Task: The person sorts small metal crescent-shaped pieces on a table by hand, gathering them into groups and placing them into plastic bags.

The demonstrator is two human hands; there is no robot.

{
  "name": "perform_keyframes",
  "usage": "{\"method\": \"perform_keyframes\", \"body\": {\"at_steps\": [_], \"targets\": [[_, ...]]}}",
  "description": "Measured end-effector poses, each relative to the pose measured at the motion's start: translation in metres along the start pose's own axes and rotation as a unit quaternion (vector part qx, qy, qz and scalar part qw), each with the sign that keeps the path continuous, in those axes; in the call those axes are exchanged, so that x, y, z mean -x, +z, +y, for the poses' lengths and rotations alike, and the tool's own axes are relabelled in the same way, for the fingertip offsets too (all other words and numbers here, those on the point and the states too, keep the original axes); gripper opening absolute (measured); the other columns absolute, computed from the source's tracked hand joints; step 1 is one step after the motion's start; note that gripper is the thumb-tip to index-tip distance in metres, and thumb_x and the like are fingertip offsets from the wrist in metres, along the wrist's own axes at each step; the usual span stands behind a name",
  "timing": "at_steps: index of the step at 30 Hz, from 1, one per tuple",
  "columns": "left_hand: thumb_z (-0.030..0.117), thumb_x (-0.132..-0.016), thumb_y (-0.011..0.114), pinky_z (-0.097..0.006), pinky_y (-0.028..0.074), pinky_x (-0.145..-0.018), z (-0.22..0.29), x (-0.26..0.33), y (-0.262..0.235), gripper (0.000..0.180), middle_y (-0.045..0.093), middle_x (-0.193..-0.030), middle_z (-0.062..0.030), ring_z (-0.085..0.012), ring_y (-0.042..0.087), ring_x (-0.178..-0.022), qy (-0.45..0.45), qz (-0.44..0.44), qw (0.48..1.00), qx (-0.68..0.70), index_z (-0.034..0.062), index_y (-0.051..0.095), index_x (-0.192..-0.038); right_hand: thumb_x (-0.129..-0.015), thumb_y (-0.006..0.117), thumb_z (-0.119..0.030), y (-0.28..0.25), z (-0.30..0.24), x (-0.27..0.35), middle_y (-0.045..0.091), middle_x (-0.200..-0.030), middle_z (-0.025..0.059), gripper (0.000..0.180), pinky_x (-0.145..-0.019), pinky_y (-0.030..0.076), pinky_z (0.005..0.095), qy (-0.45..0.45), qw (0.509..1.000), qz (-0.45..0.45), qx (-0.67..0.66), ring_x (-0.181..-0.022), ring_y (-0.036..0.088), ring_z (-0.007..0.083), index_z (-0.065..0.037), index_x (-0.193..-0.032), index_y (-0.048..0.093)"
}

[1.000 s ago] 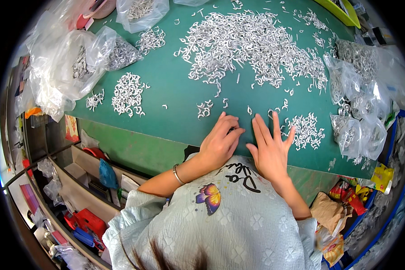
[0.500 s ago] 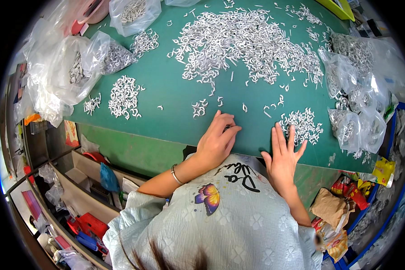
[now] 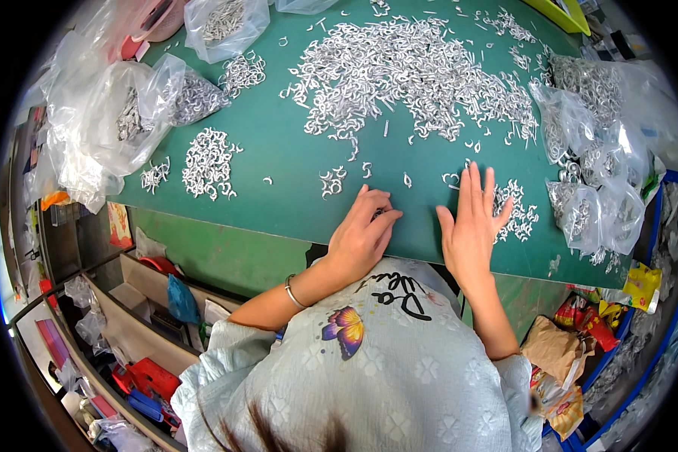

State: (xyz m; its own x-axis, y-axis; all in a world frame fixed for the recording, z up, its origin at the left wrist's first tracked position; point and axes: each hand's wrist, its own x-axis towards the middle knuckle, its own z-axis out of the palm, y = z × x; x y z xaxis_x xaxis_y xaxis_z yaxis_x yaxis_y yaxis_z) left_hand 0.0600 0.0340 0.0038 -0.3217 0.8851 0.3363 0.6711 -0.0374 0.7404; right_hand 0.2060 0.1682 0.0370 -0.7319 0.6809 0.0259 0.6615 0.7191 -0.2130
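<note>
My left hand rests at the table's near edge with its fingers curled; a small greyish bit shows between thumb and forefinger, too hidden to name. Flat on the green table, my right hand has its fingers stretched and its thumb apart. It lies against a small heap of curved silver metal pieces, partly covering it. Just past its fingertips are a few loose curved pieces. Beyond my left hand sits a little cluster of curved pieces, and a pointed oval piece lies between the hands.
A broad pile of silver pieces spreads over the far middle. Smaller heaps lie at left. Clear plastic bags of parts stand on the left and right. A yellow-green tray is at the far right corner.
My right hand has slid forward and slightly left, off the front of the right-hand heap to beside it, toward the loose pieces. My left hand has barely moved.
</note>
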Motion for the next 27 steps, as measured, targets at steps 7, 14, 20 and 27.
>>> {"method": "perform_keyframes", "body": {"at_steps": [7,14,20,27], "targets": [[-0.012,-0.074,0.068,-0.055,0.042,-0.104,0.003,-0.002,0.001,0.026,0.056,-0.095,-0.0115,-0.0321,0.060,-0.103,-0.019,0.017,1.000,0.005,-0.0003,0.066,-0.097,-0.089,0.065,-0.036,0.012,-0.011,-0.004,0.028,-0.155,0.0204,0.076,-0.111,0.010,0.0664,-0.058,0.995,-0.043,-0.068,-0.145,0.026,0.0340,0.008,-0.143,0.035],[-0.011,-0.075,0.068,-0.054,0.043,-0.103,0.001,-0.001,0.003,0.025,0.057,-0.097,-0.0122,-0.0320,0.061,-0.103,-0.015,0.030,0.999,0.008,-0.0001,0.066,-0.098,-0.088,0.065,-0.034,-0.004,-0.014,0.006,0.026,-0.156,0.0163,0.075,-0.109,0.010,0.0694,-0.080,0.989,-0.104,-0.065,-0.146,0.017,0.0391,0.006,-0.144,0.035],[-0.010,-0.075,0.067,-0.052,0.043,-0.104,0.002,-0.003,0.002,0.028,0.056,-0.099,-0.0131,-0.0320,0.059,-0.105,-0.009,0.027,1.000,0.011,-0.0008,0.064,-0.101,-0.088,0.065,-0.036,-0.002,-0.014,0.015,0.028,-0.156,0.0132,0.074,-0.107,0.010,0.0712,-0.085,0.990,-0.107,-0.029,-0.146,0.017,0.0412,0.004,-0.144,0.037],[-0.008,-0.078,0.066,-0.052,0.041,-0.105,0.002,-0.001,0.004,0.028,0.058,-0.104,-0.0140,-0.0309,0.059,-0.107,-0.011,0.039,0.999,0.000,0.0005,0.063,-0.105,-0.085,0.063,-0.047,0.010,-0.023,0.030,0.029,-0.157,0.0072,0.077,-0.105,0.017,0.0722,-0.135,0.984,-0.116,0.020,-0.146,0.017,0.0381,-0.004,-0.145,0.040]]}}
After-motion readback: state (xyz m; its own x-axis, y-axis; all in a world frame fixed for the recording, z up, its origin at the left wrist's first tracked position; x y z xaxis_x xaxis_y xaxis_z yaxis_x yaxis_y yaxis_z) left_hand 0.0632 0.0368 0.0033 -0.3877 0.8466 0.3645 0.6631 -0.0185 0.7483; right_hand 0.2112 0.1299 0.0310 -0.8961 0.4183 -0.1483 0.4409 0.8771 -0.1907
